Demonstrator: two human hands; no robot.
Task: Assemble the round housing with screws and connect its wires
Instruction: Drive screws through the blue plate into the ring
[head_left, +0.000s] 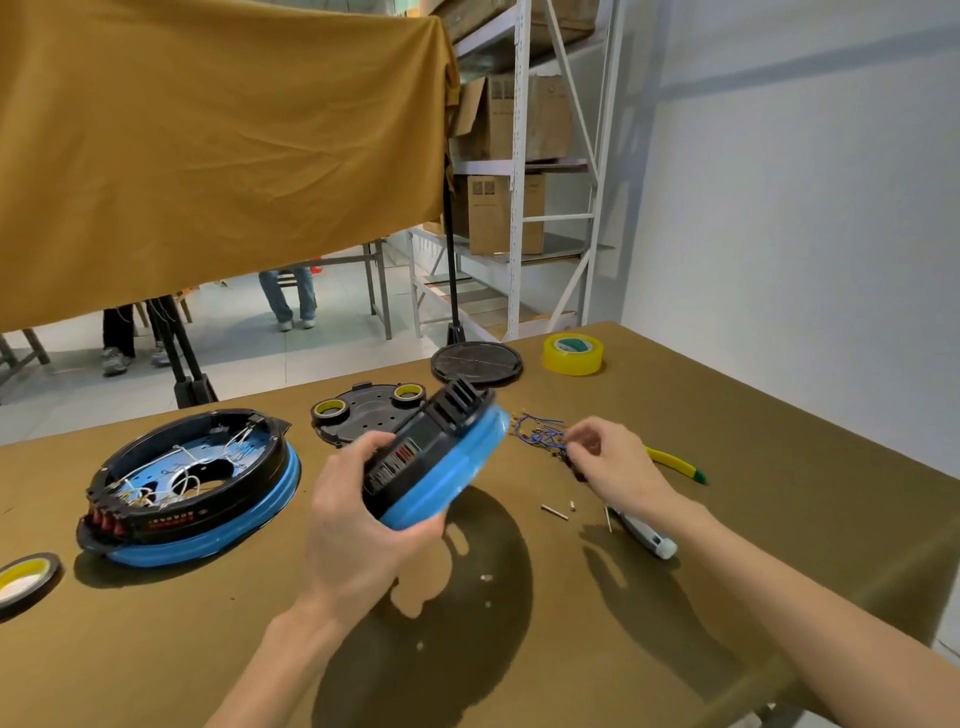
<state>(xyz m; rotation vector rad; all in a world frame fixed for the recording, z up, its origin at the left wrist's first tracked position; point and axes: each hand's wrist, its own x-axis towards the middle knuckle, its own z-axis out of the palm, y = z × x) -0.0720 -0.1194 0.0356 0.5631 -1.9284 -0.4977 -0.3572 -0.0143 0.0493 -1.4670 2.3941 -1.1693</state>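
A round housing (441, 462), black above a blue rim, is held tilted above the middle of the tabletop (727, 415), its shadow cast on the cloth beneath. It is gripped at its near edge by the left hand (358, 525), thumb laid on the black top and fingers curled under the blue rim. At three o'clock from it, a tangle of blue wires (540, 431) is lain on the cloth, and its near end is pinched by the curled fingers of the right hand (608, 462). A few small screws (556, 512) are scattered at about five o'clock of the housing, with a grey screwdriver (644, 535) just beyond. At nine o'clock a second housing (192, 488) is set flat, open, with white wires inside. At twelve o'clock a black plate (363, 415) and a round black lid (475, 361) are placed, and a yellow tape roll (573, 354) at one o'clock.
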